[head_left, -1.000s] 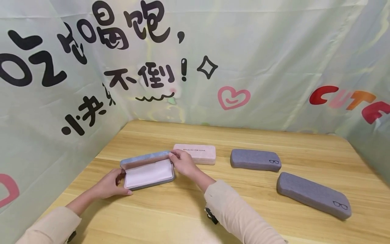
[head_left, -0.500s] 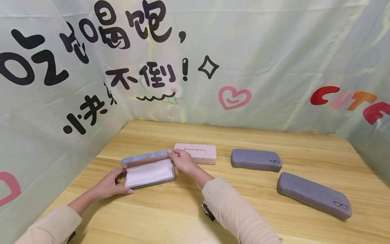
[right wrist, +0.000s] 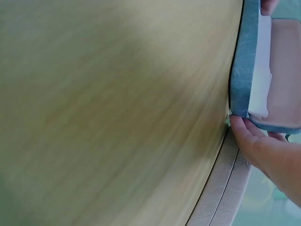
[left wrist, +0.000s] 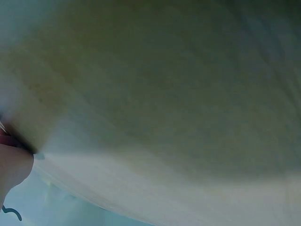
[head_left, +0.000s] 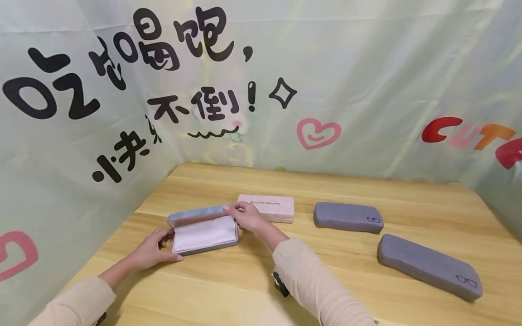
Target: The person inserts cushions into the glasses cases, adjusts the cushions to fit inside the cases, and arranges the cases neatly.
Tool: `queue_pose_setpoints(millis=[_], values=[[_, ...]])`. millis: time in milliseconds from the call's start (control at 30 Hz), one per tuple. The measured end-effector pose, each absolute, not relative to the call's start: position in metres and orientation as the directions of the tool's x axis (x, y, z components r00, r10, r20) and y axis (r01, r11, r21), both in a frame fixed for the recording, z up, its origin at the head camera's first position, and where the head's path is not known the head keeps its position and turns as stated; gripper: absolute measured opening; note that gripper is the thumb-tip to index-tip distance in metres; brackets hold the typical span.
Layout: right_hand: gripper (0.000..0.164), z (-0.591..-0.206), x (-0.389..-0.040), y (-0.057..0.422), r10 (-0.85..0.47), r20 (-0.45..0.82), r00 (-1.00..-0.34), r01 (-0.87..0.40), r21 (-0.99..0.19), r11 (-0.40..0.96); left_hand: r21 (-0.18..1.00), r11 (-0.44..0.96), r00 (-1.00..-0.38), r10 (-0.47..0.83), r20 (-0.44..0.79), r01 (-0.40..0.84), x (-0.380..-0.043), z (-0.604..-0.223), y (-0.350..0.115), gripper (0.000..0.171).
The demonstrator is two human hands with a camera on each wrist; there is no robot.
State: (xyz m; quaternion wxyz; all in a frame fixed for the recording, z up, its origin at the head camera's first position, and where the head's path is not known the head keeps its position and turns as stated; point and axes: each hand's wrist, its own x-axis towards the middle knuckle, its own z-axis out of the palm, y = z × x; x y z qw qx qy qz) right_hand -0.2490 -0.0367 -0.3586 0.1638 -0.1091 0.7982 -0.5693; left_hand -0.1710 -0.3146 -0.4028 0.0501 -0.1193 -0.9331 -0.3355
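Note:
A blue glasses case lies on the table at the left in the head view, its lid raised. Inside sits a folded white cloth. My left hand grips the case's left end, thumb at the near corner and fingers behind. At the right end my right hand holds the case, its thumb over the top edge of the lid. In the right wrist view the fingers touch the end of the blue case. The left wrist view shows only part of the hand, at its left edge.
Just behind my right hand is a pink glasses case, partly covered by it. Two grey-purple glasses cases, one at the back and one nearer, lie to the right. Printed cloth walls enclose the wooden table.
The head view has shifted slightly. My right thumb has slid a little left along the lid's edge. The blue case stays in place with its lid up.

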Motion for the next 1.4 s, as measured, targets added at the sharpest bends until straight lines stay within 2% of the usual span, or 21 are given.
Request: queue_pose_setpoints(millis=[233, 500, 833, 1167, 1400], values=[[0.045, -0.357, -0.253, -0.032, -0.468, -0.156, -0.870, 0.020, -0.959, 0.282, 0.610, 0.756, -0.971, 0.158, 0.178, 0.235, -0.170, -0.404, -0.314, 0.052], [0.037, -0.359, -0.254, -0.027, -0.504, -0.122, -0.855, -0.015, -0.966, 0.260, 0.615, 0.755, -0.973, 0.155, 0.173, 0.230, -0.170, -0.403, -0.314, 0.052], [0.039, -0.361, -0.251, -0.019, -0.560, -0.025, -0.828, -0.168, -0.942, 0.290, 0.626, 0.753, -0.978, 0.135, 0.158, 0.204, -0.169, -0.400, -0.312, 0.056], [0.035, -0.361, -0.247, -0.020, -0.618, 0.034, -0.786, -0.249, -0.931, 0.267, 0.623, 0.759, -0.981, 0.125, 0.146, 0.189, -0.166, -0.398, -0.314, 0.046], [0.030, -0.362, -0.247, -0.017, -0.637, 0.060, -0.768, -0.289, -0.921, 0.262, 0.647, 0.740, -0.983, 0.130, 0.132, 0.185, -0.168, -0.398, -0.313, 0.047]])
